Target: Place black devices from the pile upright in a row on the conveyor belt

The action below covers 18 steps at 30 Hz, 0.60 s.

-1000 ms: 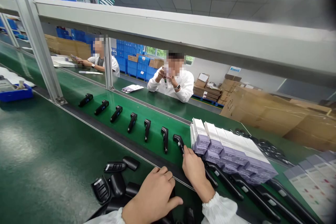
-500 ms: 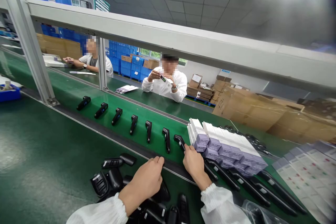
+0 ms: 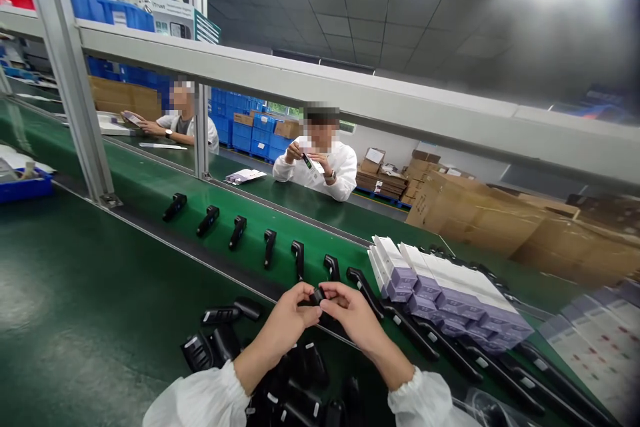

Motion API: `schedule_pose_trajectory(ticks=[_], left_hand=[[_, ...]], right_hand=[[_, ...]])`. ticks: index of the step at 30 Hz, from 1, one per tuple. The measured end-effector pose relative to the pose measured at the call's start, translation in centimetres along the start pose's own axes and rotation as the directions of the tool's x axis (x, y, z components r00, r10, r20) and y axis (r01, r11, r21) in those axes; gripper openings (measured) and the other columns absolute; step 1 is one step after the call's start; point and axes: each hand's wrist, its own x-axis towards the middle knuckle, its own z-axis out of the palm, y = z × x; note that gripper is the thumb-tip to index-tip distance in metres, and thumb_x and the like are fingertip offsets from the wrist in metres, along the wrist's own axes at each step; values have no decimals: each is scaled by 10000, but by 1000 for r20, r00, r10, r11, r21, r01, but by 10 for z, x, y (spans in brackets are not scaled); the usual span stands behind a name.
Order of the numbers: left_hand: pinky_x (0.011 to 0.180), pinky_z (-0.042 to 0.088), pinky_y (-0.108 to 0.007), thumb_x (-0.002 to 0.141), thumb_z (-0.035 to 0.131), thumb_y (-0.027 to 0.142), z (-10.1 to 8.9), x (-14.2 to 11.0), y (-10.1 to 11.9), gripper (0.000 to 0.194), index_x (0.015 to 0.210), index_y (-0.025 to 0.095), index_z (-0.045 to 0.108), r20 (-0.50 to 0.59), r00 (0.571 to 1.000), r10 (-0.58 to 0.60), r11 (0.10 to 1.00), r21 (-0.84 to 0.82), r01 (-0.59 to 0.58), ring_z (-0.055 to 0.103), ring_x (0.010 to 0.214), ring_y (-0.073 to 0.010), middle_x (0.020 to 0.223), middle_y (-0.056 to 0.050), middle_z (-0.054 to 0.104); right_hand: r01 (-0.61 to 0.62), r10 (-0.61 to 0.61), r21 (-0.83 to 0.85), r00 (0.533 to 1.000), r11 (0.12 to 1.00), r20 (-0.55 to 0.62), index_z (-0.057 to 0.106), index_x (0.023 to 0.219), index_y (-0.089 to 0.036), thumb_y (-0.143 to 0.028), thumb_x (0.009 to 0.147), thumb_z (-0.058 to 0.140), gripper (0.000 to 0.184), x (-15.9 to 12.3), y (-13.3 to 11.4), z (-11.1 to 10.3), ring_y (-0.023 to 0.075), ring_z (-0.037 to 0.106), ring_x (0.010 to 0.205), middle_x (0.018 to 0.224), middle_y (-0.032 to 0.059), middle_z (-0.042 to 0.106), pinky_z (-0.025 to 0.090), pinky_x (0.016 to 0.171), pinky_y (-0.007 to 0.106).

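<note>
Small black piece (image 3: 317,295) sits pinched between our left hand (image 3: 289,321) and right hand (image 3: 352,315), held near the metal edging (image 3: 210,262) of the worktop (image 3: 125,280). Most room to move lies left; stacked boxes (image 3: 450,287) hem in the right. Black handheld devices (image 3: 270,248) line the green belt (image 3: 254,212) beyond (one just past our hands), while loose black parts (image 3: 225,343) lie nearer us.

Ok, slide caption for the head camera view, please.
Left hand and right hand hold a small black part near a row of black handheld devices.
</note>
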Motion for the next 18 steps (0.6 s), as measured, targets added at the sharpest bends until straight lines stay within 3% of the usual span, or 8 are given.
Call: schedule_pose_trajectory(ticks=[3, 5, 8, 10, 12, 14, 18], left_hand=[[818, 493, -372, 810, 591, 372, 0, -8, 6, 335, 1090, 198, 529, -21, 997, 74, 942, 331, -63, 609, 943, -237, 1076, -76, 596], [879, 472, -437, 763, 673, 377, 0, -16, 12, 449, 1166, 214, 559, 100, 991, 90, 790, 598, -132, 557, 1069, -302, 1138, -91, 582], [940, 434, -529, 708, 759, 357, 1, -25, 17, 431, 1105, 240, 640, 320, 947, -26, 597, 765, -242, 536, 1109, -351, 1119, -85, 594], [939, 438, -525, 736, 743, 311, 2, -27, 16, 342, 1062, 243, 662, 354, 932, -77, 542, 800, -259, 560, 1084, -339, 1102, -82, 597], [887, 468, -463, 777, 687, 249, 3, -26, 11, 283, 1058, 235, 660, 334, 940, -75, 523, 816, -247, 588, 1032, -310, 1100, -86, 587], [811, 476, -392, 797, 622, 183, 2, -22, 5, 269, 1062, 222, 649, 312, 948, -56, 547, 804, -232, 605, 966, -277, 1102, -91, 571], [732, 419, -333, 836, 485, 107, -3, -12, -8, 182, 905, 201, 624, 245, 969, 7, 688, 702, -182, 586, 858, -232, 1002, -74, 569]], right_hand=[[-55, 46, -45, 984, 998, -170, 669, 1087, -169, -333, 778, 652, 350, 7, 18, -3, 184, 639, 840, 945, 55, 662, 517, 773, 295], [-103, 21, -265, 955, 959, -295, 668, 1087, -170, -282, 812, 597, 306, 10, 29, -15, 188, 641, 840, 970, 65, 665, 506, 806, 308], [-229, 13, -607, 941, 761, -339, 650, 1139, -197, -202, 862, 532, 301, 13, 41, -29, 211, 647, 943, 1077, 82, 667, 474, 877, 319], [-300, 57, -732, 939, 611, -338, 575, 1263, -200, -157, 888, 498, 385, 15, 47, -30, 227, 648, 993, 1093, 99, 672, 468, 867, 313], [-339, 61, -803, 932, 490, -357, 479, 1358, -147, -145, 922, 456, 436, 19, 53, -28, 238, 646, 1017, 1089, 138, 669, 466, 848, 306], [-358, 28, -840, 924, 407, -380, 487, 1322, -88, -166, 952, 426, 383, 22, 59, -26, 250, 640, 1020, 1083, 173, 656, 465, 834, 303], [-344, 2, -872, 930, 349, -367, 561, 1196, -90, -236, 979, 409, 303, 22, 66, -36, 270, 637, 979, 1039, 169, 649, 479, 801, 325]])
